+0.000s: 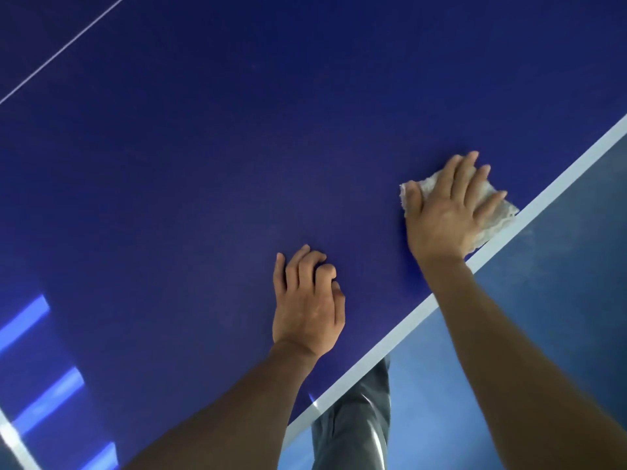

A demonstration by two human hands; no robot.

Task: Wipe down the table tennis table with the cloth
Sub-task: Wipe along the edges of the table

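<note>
Right hand, fingers spread flat, is pressing the cloth beneath it onto the table; even pressure seems wise

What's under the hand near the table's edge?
A whitish cloth, pressed flat on the blue table beside its white edge line. Only its corners show; the right hand covers its middle.

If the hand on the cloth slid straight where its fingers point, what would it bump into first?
Probably nothing. The right hand lies flat on the cloth, fingers pointing across the table. Ahead is only bare blue top as far as the picture shows; the white edge stripe runs beside it.
</note>
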